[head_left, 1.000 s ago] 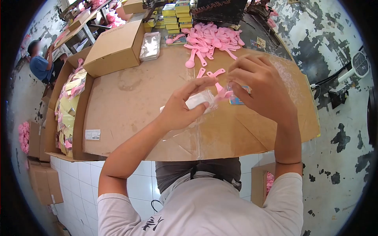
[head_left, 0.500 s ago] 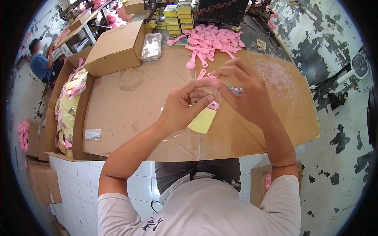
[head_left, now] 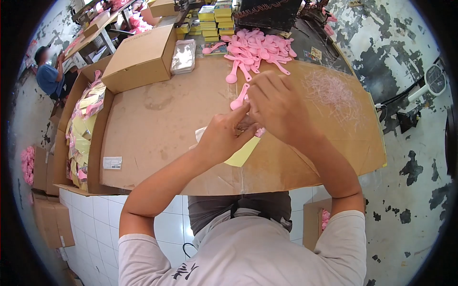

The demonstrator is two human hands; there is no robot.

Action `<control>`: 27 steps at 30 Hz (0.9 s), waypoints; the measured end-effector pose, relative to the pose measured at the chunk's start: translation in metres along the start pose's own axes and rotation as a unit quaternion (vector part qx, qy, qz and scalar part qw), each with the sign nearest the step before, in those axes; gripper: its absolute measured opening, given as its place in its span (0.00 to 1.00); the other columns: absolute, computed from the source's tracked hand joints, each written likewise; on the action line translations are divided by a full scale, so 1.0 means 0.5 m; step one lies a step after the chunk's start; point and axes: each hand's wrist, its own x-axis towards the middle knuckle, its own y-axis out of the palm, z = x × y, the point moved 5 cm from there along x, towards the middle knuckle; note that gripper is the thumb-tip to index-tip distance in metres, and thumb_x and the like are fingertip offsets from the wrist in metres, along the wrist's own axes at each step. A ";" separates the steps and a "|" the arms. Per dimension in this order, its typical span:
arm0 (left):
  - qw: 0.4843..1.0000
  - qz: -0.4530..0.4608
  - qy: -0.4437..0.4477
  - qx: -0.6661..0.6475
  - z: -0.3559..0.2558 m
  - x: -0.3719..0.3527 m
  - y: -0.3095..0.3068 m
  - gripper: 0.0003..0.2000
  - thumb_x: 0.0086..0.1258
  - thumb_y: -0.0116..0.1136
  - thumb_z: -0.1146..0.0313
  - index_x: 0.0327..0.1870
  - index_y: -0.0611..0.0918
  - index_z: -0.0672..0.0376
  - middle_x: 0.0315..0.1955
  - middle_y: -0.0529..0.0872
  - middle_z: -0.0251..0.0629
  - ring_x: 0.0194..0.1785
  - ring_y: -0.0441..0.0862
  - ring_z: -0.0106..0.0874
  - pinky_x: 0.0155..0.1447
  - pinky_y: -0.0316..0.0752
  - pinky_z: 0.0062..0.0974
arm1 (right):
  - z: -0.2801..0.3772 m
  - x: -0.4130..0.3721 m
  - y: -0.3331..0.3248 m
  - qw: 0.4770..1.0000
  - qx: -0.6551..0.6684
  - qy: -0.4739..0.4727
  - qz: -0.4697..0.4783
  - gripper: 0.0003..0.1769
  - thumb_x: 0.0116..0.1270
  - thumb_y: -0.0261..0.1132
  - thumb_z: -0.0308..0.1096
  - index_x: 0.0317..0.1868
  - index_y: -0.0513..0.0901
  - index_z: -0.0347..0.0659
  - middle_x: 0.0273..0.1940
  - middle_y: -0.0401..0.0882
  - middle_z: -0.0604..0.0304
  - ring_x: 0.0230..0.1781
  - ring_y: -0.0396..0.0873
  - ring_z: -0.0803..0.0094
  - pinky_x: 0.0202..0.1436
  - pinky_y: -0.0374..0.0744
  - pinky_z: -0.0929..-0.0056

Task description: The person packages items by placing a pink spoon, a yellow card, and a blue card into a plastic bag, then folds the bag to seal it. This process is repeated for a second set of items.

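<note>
My left hand (head_left: 225,136) is closed on a clear plastic bag, mostly hidden by the fingers. Below that hand hangs the yellow card (head_left: 242,153), and a bit of a pink spoon (head_left: 260,132) shows beside the fingertips. My right hand (head_left: 276,107) has its fingers curled together against the left fingertips at the bag's upper end; what they pinch is hidden. Just beyond both hands, a loose pink spoon (head_left: 239,97) lies on the cardboard. Further back is a heap of pink spoons (head_left: 260,47).
An open carton (head_left: 107,114) of packed bags stands at left. Behind it are a closed box (head_left: 138,59) and a stack of clear bags (head_left: 183,57). Thin clear strips (head_left: 336,93) lie at right. Another person (head_left: 50,78) sits at far left.
My right hand has shifted left and its spread fingers have curled in against my left hand. The yellow card has tilted and dropped slightly. The loose spoon is now less covered.
</note>
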 end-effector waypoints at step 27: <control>0.942 0.000 -0.169 -0.291 0.063 0.024 0.006 0.10 0.79 0.63 0.71 0.54 0.85 0.66 0.47 0.92 0.39 0.48 0.87 0.22 0.53 0.84 0.23 | -0.387 -0.349 -0.083 0.890 0.183 0.409 0.088 0.19 0.72 0.67 0.29 0.62 0.84 0.41 0.56 0.87 0.55 0.58 0.84 0.63 0.62 0.79 0.64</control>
